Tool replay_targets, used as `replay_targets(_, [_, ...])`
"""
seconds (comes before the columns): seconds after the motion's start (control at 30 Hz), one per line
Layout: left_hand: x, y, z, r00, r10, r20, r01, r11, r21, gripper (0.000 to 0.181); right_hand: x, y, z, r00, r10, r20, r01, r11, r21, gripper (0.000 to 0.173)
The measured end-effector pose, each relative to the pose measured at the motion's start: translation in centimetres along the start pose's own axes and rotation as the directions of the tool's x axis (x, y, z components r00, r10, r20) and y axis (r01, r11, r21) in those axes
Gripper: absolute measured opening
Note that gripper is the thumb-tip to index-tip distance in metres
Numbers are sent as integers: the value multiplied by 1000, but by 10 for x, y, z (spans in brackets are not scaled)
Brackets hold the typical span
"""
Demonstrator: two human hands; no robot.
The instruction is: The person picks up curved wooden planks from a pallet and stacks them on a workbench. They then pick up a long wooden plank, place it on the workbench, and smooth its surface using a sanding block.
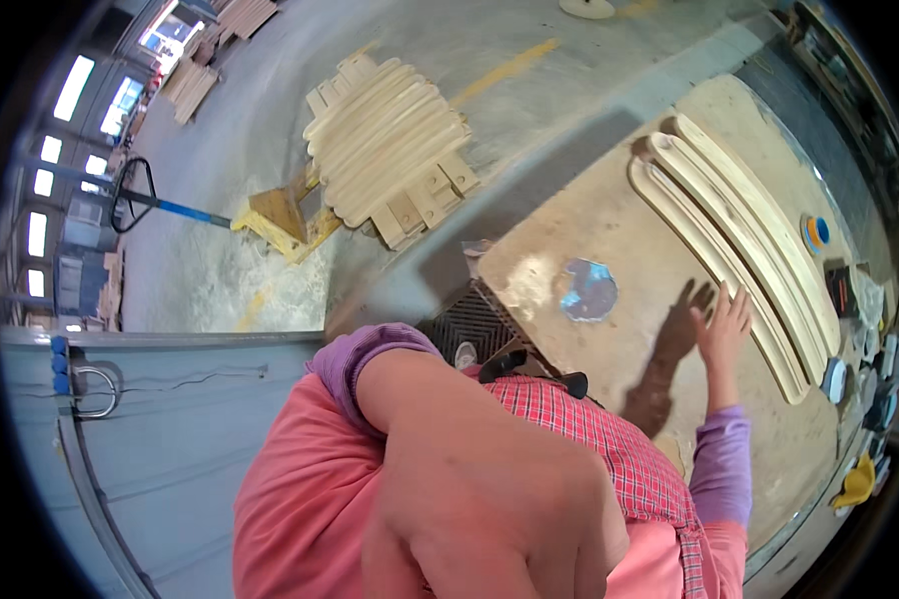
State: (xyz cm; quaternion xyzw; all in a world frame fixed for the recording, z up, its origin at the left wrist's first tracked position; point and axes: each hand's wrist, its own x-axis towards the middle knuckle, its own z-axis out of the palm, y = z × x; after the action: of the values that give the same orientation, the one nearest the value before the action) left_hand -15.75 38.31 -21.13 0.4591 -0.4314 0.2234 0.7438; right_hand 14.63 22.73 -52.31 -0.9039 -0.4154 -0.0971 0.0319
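My right hand (723,329) is stretched over a worn workbench (562,224) with its fingers spread and holds nothing. Its fingertips overlap the edge of the nearest of three long, curved wooden pieces (685,213); whether they touch it I cannot tell. These pale pieces have rounded ends and lie side by side, the nearer two with lengthwise grooves. Large and close to the camera, my left hand (487,494) shows its back, with bent fingers running out at the lower edge. Anything inside it is hidden. A round grey-and-blue disc (589,290) lies on the bench, left of my right hand.
Similar wooden pieces (386,142) are stacked on the floor beside a yellow pallet jack (292,224) with a blue handle. A blue-and-orange ring (816,233) and a yellow item (858,483) lie at the bench's right side. A blue panel (195,449) stands at my left.
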Motion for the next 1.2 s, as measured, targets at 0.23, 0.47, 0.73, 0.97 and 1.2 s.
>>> replay_targets(0.23, [-100,153,-18,982,151,-111,-123,966,228,38,-55,-245,-19,922,-364,131,278,859,429,70])
replay_targets(0.47, [-248,262,-98,747,-192,-636,267,964,23,48,-23,-420,-49,801,-547,242,169,595,786,53])
replay_targets(0.73, [-483,241,-203,-422,-293,-858,122,920,-374,61,74,-473,16,519,-432,737,-629,391,672,38])
replay_targets(0.97, [-641,305,-257,-879,-32,-476,240,833,-498,69,220,-587,171,231,-234,944,-741,587,327,53])
replay_targets(1.2, [-779,338,-332,-982,39,-186,150,759,-633,80,369,-677,323,303,-123,945,-613,734,292,71])
